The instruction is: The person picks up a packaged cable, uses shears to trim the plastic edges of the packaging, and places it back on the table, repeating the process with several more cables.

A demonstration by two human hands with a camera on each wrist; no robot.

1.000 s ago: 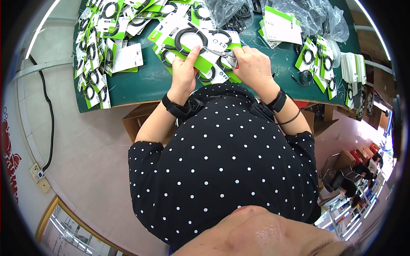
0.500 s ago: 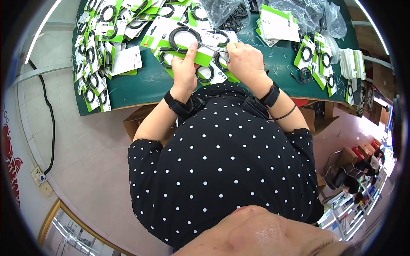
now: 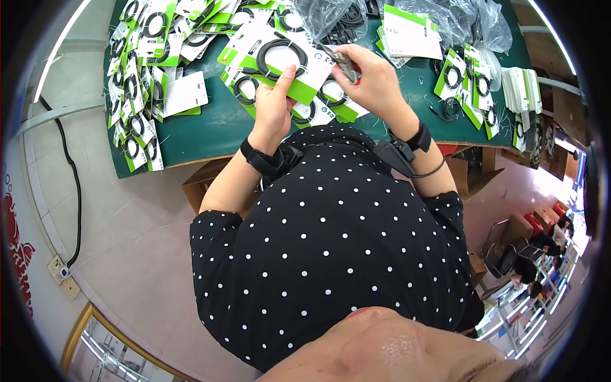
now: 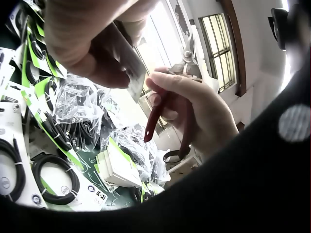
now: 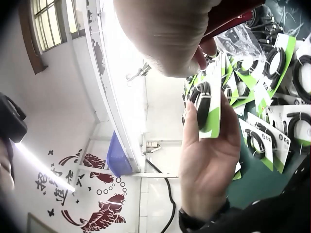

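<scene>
In the head view my left hand (image 3: 273, 111) grips a white-and-green card (image 3: 300, 93) with its thumb on the front. A coiled black cable (image 3: 262, 60) is fastened to that card, bound with pale ties. My right hand (image 3: 375, 79) holds cutting pliers (image 3: 345, 65) close by the card's right edge, their tips pointing up and left. Red handles (image 4: 156, 115) of the pliers show in the left wrist view, with the fingers curled round them. From the right wrist, the held card (image 5: 214, 114) appears nearly edge-on above my left palm.
Carded cables (image 3: 156, 25) lie heaped on the green table (image 3: 219, 124) at left, with more under the held card. Behind are plastic bags (image 3: 324, 16) and a stack of cards (image 3: 410, 35). Further carded cables (image 3: 453, 76) and upright cards (image 3: 522, 89) sit at right.
My right hand moved left onto the card's right edge, then drew back to the right with the pliers turned up into view. The held card shifted left, then back right, still in my left hand.
</scene>
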